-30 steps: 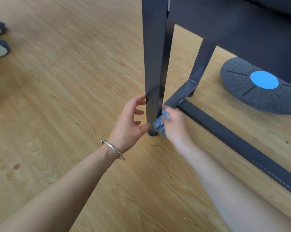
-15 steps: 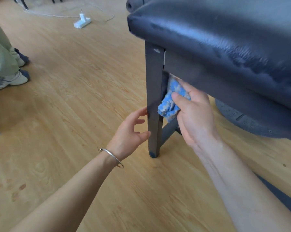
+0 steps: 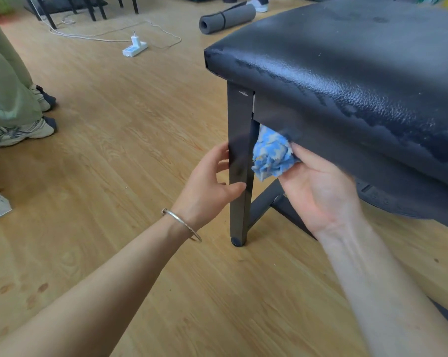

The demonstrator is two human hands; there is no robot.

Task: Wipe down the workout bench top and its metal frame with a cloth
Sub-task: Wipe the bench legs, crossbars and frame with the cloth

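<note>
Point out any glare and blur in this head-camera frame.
Head view: bright sheen glares along the bench top at its front edge; the right hand and forearm look motion-smeared, as does the cloth at its top; the left hand and metal leg are sharp.

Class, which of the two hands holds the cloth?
The right hand, bunching the blue cloth beside the leg; the braceleted left hand grips only the leg.
</note>
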